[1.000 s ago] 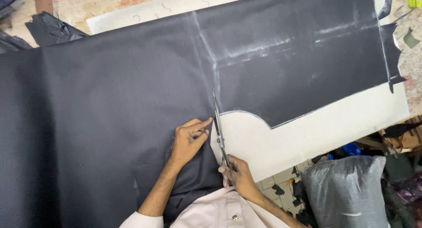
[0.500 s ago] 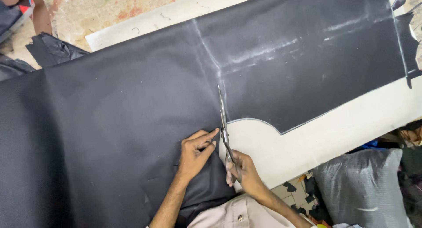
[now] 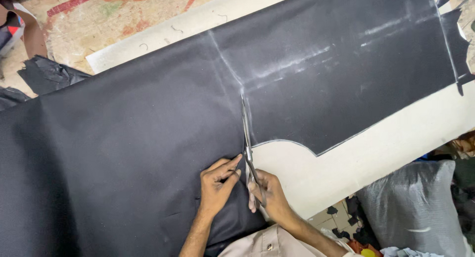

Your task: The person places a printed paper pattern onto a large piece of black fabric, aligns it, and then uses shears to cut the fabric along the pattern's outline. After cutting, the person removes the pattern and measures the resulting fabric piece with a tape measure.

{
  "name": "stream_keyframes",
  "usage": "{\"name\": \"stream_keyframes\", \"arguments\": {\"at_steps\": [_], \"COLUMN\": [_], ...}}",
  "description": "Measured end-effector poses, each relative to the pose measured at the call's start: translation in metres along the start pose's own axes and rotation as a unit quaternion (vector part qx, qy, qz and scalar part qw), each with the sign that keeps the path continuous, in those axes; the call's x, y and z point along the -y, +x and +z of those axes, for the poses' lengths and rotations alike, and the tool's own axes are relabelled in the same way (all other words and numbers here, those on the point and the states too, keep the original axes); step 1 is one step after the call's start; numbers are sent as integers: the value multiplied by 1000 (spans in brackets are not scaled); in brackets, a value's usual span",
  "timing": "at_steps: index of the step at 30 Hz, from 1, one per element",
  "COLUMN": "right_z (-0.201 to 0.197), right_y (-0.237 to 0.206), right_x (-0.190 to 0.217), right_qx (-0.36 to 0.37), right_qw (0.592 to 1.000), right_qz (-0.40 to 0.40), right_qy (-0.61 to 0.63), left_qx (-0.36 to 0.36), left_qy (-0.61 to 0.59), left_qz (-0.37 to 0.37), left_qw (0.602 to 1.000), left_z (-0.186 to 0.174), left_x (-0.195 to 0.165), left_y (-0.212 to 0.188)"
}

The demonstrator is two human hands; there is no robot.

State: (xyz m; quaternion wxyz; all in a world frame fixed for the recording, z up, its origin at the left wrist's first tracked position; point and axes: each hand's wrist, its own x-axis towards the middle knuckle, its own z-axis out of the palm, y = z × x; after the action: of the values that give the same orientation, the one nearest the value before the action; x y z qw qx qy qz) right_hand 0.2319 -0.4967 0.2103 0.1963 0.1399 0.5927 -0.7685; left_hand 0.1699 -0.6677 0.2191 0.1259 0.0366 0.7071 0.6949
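My right hand [image 3: 269,197] is curled tight round the handles of the scissors [image 3: 247,143], knuckles up, wrist coming in from five o'clock. The blades point toward twelve o'clock and look nearly closed, lying along a chalk line [image 3: 228,64] on the black fabric [image 3: 123,138], with the tip well into the cloth.

My left hand [image 3: 217,185] lies flat on the fabric just at nine o'clock of the scissor pivot, palm down, fingers [image 3: 232,165] stretched out toward one o'clock and nearly touching the blades. It grips nothing; it only presses the cloth down. Its forearm runs in from six o'clock.

At three o'clock of the blades the cut edge of the fabric curves away and bares the pale tabletop [image 3: 376,153]. The cloth covers most of that surface, chalk smears across its upper right part. A grey stuffed sack [image 3: 415,207] sits at four o'clock, off the tabletop's edge.
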Motion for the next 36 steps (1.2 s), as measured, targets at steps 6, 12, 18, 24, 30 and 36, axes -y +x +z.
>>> {"name": "stream_keyframes", "arguments": {"at_steps": [6,12,18,24,30,36], "right_z": [9,9,5,11,13,12], "right_y": [7,7,11,13,13,13], "right_x": [12,9,9,17,18,18], "right_qx": [-36,-22,-5,-39,-37,-33], "right_qw": [998,999,1000,998,999,999], "right_qz": [49,22,8,40,39,33], "right_qy": [25,11,19,3,2,18], "left_qx": [-15,-21,-24,-21,-17,-17], "left_qy": [-18,-16,-2,-13,-14,-15], "left_qz": [3,10,11,17,17,19], "left_qw": [1000,1000,1000,1000,1000,1000], "left_z": [0,0,-1,-2,-1,-1], "left_x": [9,14,16,16,13,9], "left_y": [-3,-4,-6,-5,-4,-4]}}
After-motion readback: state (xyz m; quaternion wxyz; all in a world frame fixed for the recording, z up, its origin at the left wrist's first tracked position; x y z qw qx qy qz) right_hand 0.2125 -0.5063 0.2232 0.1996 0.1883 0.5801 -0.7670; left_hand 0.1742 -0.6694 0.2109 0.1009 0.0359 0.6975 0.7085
